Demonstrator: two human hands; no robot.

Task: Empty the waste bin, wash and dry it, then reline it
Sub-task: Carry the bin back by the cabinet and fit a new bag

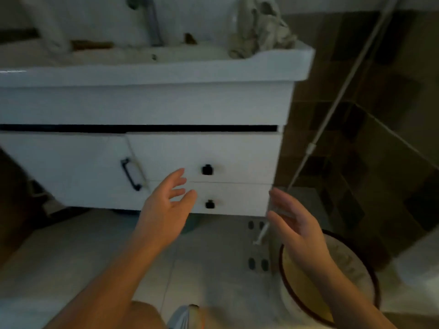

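Observation:
The waste bin (351,276) stands on the floor at the lower right, round, with a dark rim and a pale inside, partly hidden behind my right forearm. My right hand (294,217) hovers above its left rim, fingers spread and holding nothing. My left hand (166,205) is open too, raised in front of the lower drawers of the white cabinet, apart from them. A crumpled grey cloth (259,27) lies on the right corner of the sink.
A white sink (166,72) tops a white vanity cabinet (142,108) with a door handle (130,174) and two black drawer knobs (207,169). A thin white hose (332,108) runs diagonally down the dark tiled wall (380,115). Pale floor tiles (71,257) lie below.

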